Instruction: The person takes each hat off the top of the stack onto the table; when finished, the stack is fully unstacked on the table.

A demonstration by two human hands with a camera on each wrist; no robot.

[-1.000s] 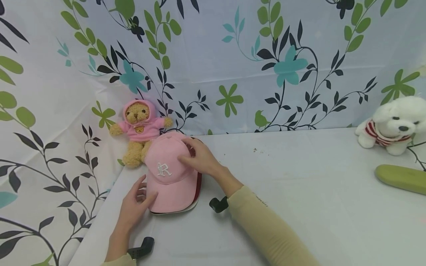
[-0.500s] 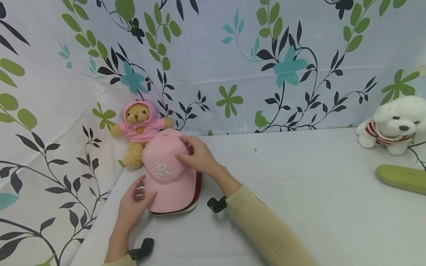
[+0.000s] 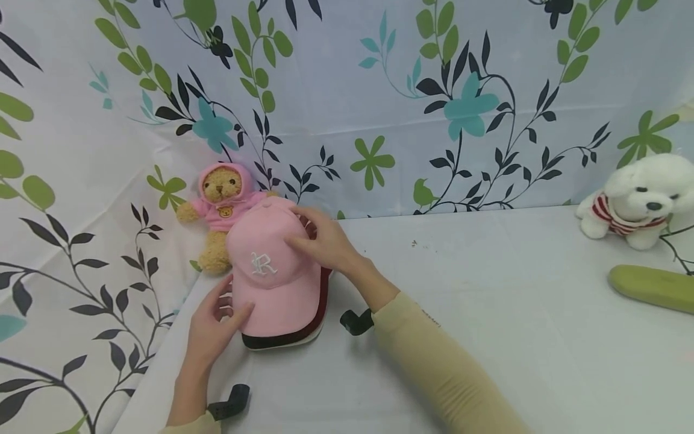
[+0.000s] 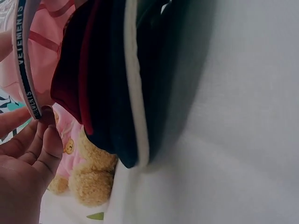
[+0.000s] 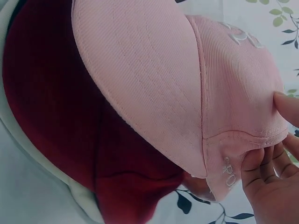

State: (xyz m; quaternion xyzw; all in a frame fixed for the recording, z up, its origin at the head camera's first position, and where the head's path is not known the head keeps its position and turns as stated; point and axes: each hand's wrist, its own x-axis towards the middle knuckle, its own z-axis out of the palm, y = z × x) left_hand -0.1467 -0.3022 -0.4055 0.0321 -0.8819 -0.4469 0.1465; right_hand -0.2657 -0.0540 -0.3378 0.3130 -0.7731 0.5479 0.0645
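Observation:
Both hands hold a pink baseball cap with a white embroidered letter R, over a stack of caps. My left hand pinches its brim side, thumb on top and fingers beneath. In the left wrist view, its fingertips meet an edge band printed VETEMENTS. At the crown's right side, my right hand grips the lower edge, thumb outside and fingers curled under. Below is a dark red cap, apart from the pink brim in the right wrist view. Under that shows a dark blue cap with a cream edge.
A teddy bear in a pink hoodie sits just behind the caps, partly covered by them. At the right stand a white plush dog and a long green object. A leaf-patterned cloth hangs behind the white table.
The pink cap has risen away from the stack, up and slightly left, with both hands moving along. More of the dark brim below it shows, and the cap covers more of the bear.

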